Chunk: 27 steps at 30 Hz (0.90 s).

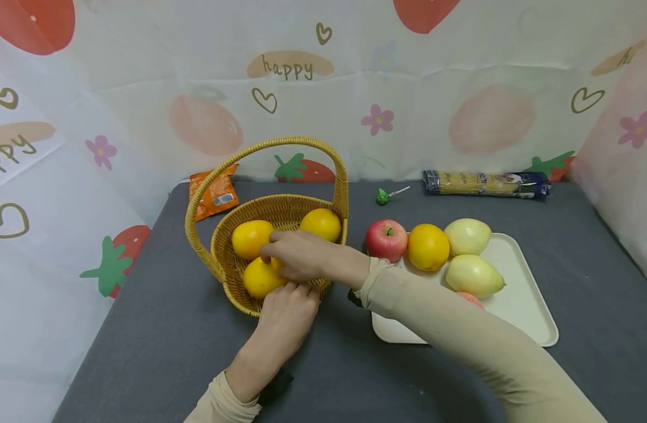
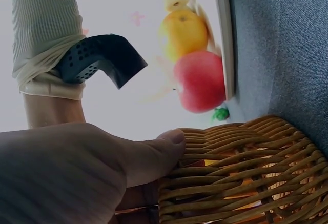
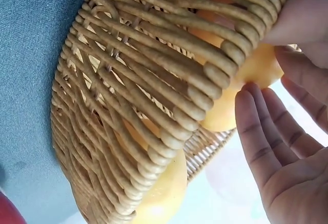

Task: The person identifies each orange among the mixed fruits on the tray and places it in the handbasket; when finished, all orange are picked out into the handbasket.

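Observation:
A woven wicker basket [image 1: 281, 202] with a tall arched handle stands left of centre, holding several oranges. At its near rim my left hand [image 1: 289, 311] grips the wicker; in the left wrist view the thumb [image 2: 171, 137] lies against the outside of the weave. Over the basket reaches my right hand [image 1: 305, 255], its fingertips at the near orange [image 1: 261, 281]. Its fingers [image 3: 251, 126] look fairly straight in the right wrist view, beside an orange [image 3: 225, 106]. Two other oranges lie farther in, at left [image 1: 251, 238] and right [image 1: 323, 223].
A white tray [image 1: 524, 294] on the right holds an apple [image 1: 387, 239], an orange [image 1: 428, 247], two pale green fruits [image 1: 468, 235] and a partly hidden reddish fruit [image 1: 470, 299]. Behind are an orange packet [image 1: 218, 194], a green lollipop [image 1: 383, 197] and a pasta packet [image 1: 482, 183].

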Each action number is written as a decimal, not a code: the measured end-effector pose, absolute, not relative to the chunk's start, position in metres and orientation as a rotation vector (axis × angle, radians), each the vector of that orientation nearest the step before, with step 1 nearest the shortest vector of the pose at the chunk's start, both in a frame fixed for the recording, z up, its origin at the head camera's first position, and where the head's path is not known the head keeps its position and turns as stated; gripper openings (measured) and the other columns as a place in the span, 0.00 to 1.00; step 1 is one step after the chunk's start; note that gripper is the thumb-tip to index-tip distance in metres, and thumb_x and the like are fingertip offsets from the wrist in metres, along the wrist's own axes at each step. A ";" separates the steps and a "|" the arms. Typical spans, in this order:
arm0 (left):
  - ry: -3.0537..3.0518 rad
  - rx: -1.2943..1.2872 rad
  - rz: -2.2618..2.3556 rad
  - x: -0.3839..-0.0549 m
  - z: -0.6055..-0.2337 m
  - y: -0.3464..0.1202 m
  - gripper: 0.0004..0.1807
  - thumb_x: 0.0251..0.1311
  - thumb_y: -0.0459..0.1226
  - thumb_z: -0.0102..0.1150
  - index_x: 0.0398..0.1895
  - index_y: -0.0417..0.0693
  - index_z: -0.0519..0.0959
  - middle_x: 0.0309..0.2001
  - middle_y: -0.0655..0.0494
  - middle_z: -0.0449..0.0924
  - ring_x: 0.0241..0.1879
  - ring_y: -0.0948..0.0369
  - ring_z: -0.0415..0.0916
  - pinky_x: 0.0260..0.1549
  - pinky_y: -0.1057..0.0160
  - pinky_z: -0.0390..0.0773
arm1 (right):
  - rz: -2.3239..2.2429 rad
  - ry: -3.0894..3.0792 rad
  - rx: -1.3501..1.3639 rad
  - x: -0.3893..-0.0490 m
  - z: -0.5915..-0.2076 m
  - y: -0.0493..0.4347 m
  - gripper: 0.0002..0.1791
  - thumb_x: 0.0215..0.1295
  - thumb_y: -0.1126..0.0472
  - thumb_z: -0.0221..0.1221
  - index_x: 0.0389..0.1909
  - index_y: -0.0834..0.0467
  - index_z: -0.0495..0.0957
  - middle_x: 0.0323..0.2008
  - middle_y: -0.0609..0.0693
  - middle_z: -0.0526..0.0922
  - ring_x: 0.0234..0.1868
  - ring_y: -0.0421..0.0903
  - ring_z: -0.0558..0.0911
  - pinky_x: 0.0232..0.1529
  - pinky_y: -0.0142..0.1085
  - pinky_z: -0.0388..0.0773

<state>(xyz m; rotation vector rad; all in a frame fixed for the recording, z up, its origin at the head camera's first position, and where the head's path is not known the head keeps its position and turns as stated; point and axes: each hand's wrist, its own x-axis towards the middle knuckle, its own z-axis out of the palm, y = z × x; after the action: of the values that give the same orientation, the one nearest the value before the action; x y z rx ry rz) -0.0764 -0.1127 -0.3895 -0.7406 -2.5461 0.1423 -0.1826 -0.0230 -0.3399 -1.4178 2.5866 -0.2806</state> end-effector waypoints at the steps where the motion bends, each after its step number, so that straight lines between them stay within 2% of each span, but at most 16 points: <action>1: -2.546 -0.741 0.144 -0.077 -0.390 -0.113 0.08 0.55 0.33 0.69 0.21 0.46 0.81 0.20 0.55 0.71 0.18 0.60 0.68 0.17 0.65 0.71 | -0.285 2.584 -1.419 -0.183 -0.340 -0.023 0.12 0.66 0.62 0.59 0.50 0.53 0.80 0.45 0.50 0.79 0.37 0.45 0.78 0.40 0.33 0.76; 27: -2.529 -0.737 0.147 -0.076 -0.391 -0.112 0.09 0.55 0.33 0.68 0.20 0.46 0.79 0.20 0.55 0.72 0.19 0.60 0.68 0.17 0.65 0.71 | -0.290 2.569 -1.409 -0.183 -0.339 -0.019 0.12 0.66 0.61 0.60 0.50 0.54 0.79 0.44 0.50 0.79 0.38 0.45 0.79 0.42 0.33 0.77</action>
<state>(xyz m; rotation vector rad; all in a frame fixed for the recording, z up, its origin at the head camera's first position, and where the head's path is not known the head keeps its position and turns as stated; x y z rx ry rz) -0.0765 -0.1122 -0.3910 -0.7368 -2.5292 0.1470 -0.1829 -0.0185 -0.3394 -1.4089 2.5685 -0.2898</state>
